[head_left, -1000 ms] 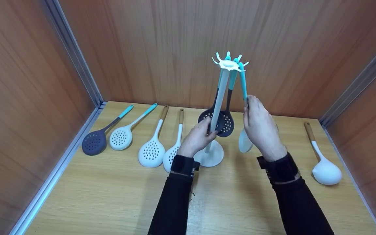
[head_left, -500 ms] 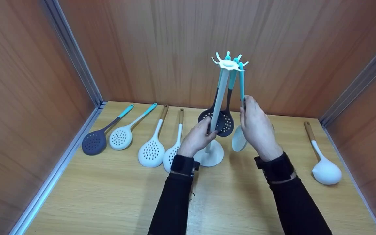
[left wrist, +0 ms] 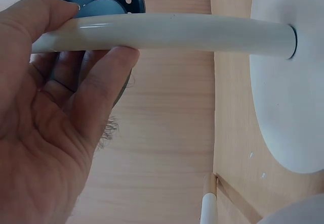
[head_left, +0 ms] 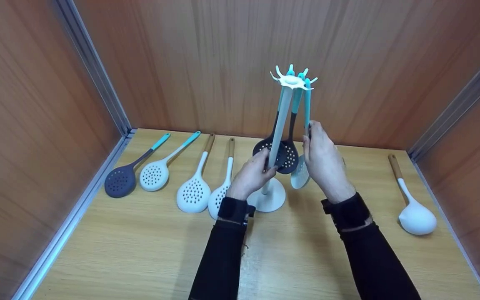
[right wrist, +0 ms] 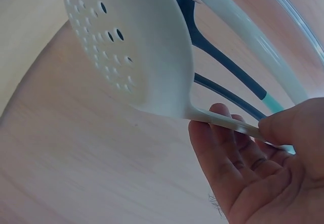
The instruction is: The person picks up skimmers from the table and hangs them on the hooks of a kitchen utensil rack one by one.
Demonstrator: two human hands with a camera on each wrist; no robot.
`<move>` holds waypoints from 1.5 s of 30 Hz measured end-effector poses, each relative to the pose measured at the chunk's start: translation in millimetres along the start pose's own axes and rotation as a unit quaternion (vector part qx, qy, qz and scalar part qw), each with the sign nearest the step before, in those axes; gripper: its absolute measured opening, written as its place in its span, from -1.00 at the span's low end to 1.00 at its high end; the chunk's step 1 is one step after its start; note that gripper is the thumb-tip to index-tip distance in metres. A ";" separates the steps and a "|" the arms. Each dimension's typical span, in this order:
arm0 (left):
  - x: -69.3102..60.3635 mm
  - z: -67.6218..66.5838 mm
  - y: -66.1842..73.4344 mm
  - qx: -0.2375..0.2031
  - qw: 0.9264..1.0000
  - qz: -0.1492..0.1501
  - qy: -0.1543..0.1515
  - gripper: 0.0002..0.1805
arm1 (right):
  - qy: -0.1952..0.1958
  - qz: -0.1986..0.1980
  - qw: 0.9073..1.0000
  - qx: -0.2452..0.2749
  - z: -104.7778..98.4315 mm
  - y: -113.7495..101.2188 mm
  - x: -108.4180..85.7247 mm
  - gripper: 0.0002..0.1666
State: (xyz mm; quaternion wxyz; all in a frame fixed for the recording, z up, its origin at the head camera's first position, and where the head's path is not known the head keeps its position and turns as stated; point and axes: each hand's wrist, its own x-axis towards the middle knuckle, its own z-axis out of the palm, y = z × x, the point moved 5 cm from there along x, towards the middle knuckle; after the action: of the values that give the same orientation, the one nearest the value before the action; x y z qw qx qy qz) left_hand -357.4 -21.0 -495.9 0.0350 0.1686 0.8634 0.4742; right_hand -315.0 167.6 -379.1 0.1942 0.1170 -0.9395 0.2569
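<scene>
A white utensil stand (head_left: 280, 125) rises from a round base on the table, crowned with curved hooks. My left hand (head_left: 250, 175) grips its pole; the left wrist view shows fingers and thumb around the pole (left wrist: 177, 32). A white skimmer (head_left: 300, 173) with a turquoise handle hangs head-down at the stand's right, its top at a hook. My right hand (head_left: 326, 164) pinches it between thumb and fingers, where the neck meets the handle (right wrist: 228, 123). Two dark skimmers with turquoise handles hang behind the pole, one (head_left: 291, 160) partly covering the other. Whether the white one sits fully on its hook is unclear.
Left of the stand lie a dark skimmer (head_left: 120, 182), a white turquoise-handled skimmer (head_left: 154, 176) and two wood-handled white skimmers (head_left: 193, 195), one partly behind my left wrist. A white ladle (head_left: 417, 218) lies far right. Wooden panels (head_left: 223, 62) enclose the back and sides.
My right hand has shifted left, swinging the white skimmer's head toward the pole, so its handle hangs more upright. The left hand and stand have stayed in place.
</scene>
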 end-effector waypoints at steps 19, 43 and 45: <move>-0.1 -0.2 2.2 0.029 0.999 0.013 0.011 -0.76 | 0.009 -0.012 1.000 0.013 3.7 0.4 2.7 -0.59; -1.5 -0.5 2.0 0.024 0.999 0.039 0.019 -0.82 | 0.023 -0.002 0.999 0.037 -10.6 29.1 -2.7 -0.55; -1.2 -0.5 1.8 0.019 0.999 0.035 0.017 -0.82 | 0.026 -0.004 0.999 0.039 -12.1 32.6 -2.8 -0.56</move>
State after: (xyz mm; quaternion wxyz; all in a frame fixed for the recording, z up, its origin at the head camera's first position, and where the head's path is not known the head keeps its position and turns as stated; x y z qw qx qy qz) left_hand -355.9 -20.9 -494.2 0.0002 0.1916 0.8664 0.4611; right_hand -319.3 201.8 -384.9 0.2148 0.1210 -0.9231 0.2952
